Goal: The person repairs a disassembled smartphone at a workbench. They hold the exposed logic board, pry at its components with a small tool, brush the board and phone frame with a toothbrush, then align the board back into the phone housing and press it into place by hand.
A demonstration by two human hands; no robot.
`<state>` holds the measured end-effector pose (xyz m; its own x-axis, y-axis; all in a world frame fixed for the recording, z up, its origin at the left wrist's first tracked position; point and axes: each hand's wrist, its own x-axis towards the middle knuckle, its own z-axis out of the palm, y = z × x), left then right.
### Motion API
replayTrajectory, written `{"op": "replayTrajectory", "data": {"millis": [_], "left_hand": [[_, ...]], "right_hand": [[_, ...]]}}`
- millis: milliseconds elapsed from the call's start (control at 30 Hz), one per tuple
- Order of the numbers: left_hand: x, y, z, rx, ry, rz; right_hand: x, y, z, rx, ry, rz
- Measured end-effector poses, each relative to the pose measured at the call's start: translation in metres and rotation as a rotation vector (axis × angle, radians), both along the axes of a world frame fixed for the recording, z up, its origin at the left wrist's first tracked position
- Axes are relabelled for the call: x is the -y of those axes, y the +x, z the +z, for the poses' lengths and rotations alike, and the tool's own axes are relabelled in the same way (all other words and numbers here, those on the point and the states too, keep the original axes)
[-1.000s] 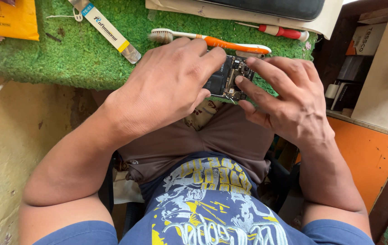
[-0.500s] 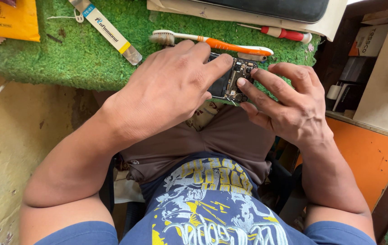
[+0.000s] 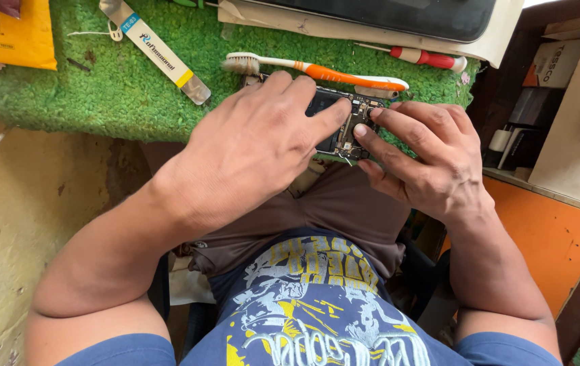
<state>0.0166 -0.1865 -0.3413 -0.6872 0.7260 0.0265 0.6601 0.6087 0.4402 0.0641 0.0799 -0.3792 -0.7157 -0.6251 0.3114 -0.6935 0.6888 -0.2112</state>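
Left hand [image 3: 256, 146] lies curled over a dark, flat opened phone with exposed circuit board [image 3: 344, 125], gripping it at the near edge of the shaggy green turf mat [image 3: 100, 88]. Right hand [image 3: 425, 159] pinches its right end, fingertips pressing the components. An orange-handled white-bristled toothbrush [image 3: 317, 69] lies just behind.

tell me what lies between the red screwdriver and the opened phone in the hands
In the head view, the orange and white toothbrush lies on the green mat between the red screwdriver and the opened phone, its handle end closest to both.
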Motion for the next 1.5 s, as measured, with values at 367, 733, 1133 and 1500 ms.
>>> {"op": "replayTrajectory", "data": {"millis": [367,733,1133,1500], "left_hand": [[-0.003,-0.004,0.003,-0.012,-0.039,-0.02],[-0.003,-0.005,0.005,-0.015,-0.031,-0.029],[-0.004,-0.004,0.006,0.002,-0.016,-0.019],[-0.004,-0.004,0.004,-0.026,-0.031,-0.015]], "right_hand": [[-0.004,-0.007,0.002,0.099,-0.045,0.013],[0.001,-0.006,0.002,0.099,-0.074,-0.01],[0.014,0.001,0.0,0.331,-0.505,-0.123],[0.014,0.013,0.007,0.401,-0.473,-0.206]]}}
